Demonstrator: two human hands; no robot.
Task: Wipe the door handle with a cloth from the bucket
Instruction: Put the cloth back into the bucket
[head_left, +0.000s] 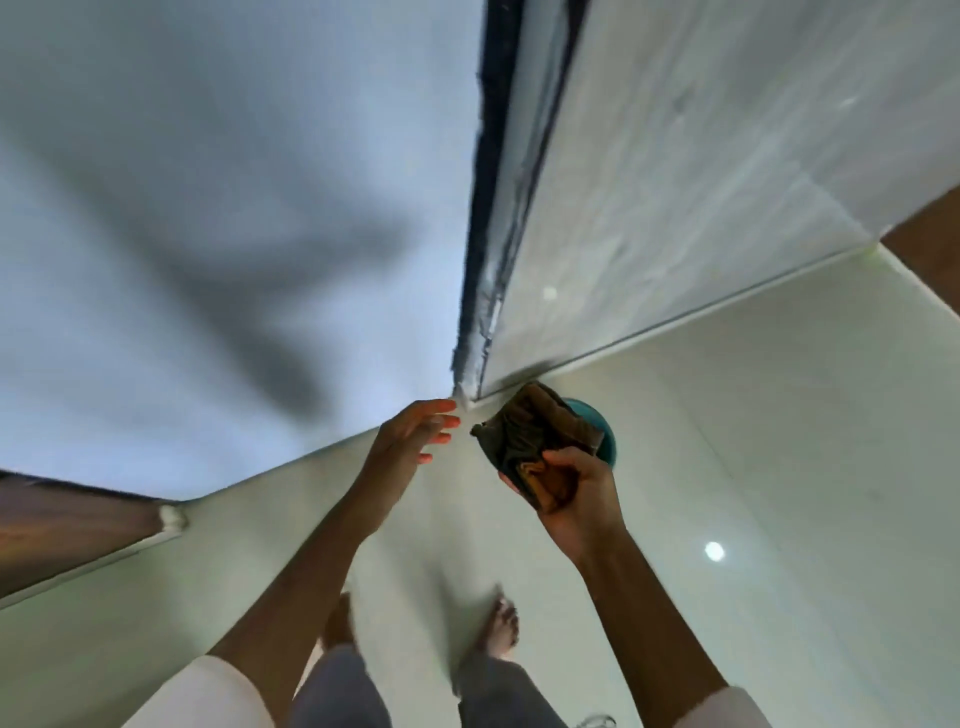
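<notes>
My right hand grips a crumpled dark brown cloth and holds it up in front of me. Below and behind the cloth, the rim of a teal bucket shows on the pale floor, mostly hidden by the cloth. My left hand is stretched forward to the left of the cloth, fingers apart and holding nothing, a short gap from the cloth's corner. No door handle is in view. The picture is blurred by motion.
A white wall fills the left, a pale tiled wall the right, with a dark vertical gap between them. A brown door edge is at lower left. My bare feet stand on the glossy floor.
</notes>
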